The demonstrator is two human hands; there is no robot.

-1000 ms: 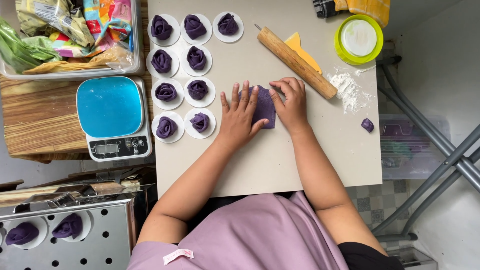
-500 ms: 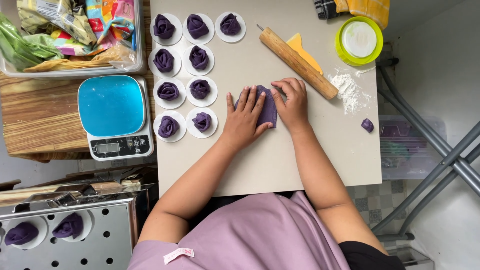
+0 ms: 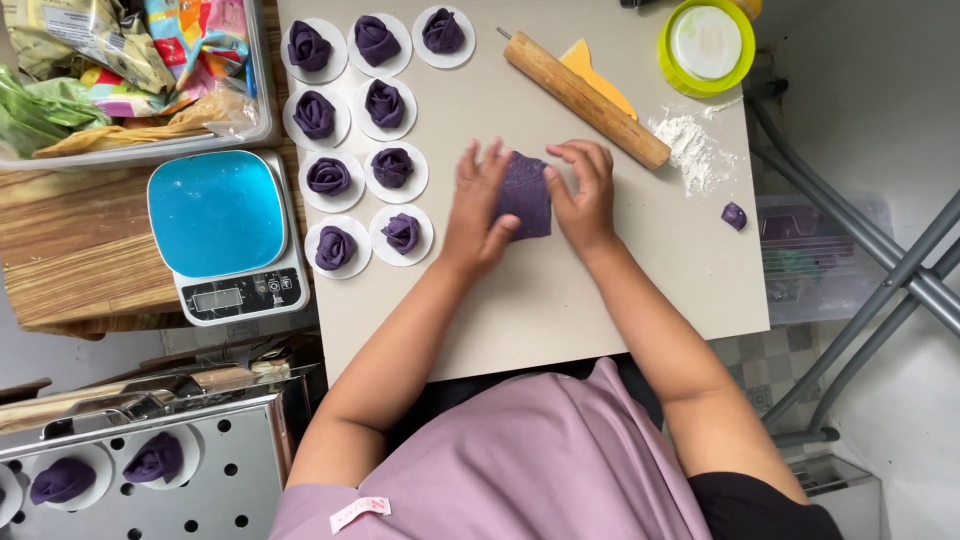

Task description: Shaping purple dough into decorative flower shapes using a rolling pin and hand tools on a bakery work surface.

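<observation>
A flat purple dough sheet (image 3: 527, 192) lies on the beige board (image 3: 560, 300) between both hands. My left hand (image 3: 477, 213) presses on its left edge, fingers spread. My right hand (image 3: 583, 190) pinches the sheet's right edge with fingers curled. A wooden rolling pin (image 3: 585, 98) lies diagonally just beyond my right hand, with a yellow scraper (image 3: 590, 62) behind it. Several purple dough roses on white paper rounds (image 3: 365, 155) sit in rows left of my left hand.
A blue-topped kitchen scale (image 3: 222, 232) stands left of the board. A clear bin of packets (image 3: 130, 75) is at the far left. A lime-rimmed lid (image 3: 706, 42), a flour pile (image 3: 690, 150) and a small dough scrap (image 3: 734, 215) are at right. A steel tray (image 3: 140, 470) holds two roses.
Both hands stay on the purple sheet and keep folding it; the sheet looks a little narrower and the right fingers have curled further over its edge.
</observation>
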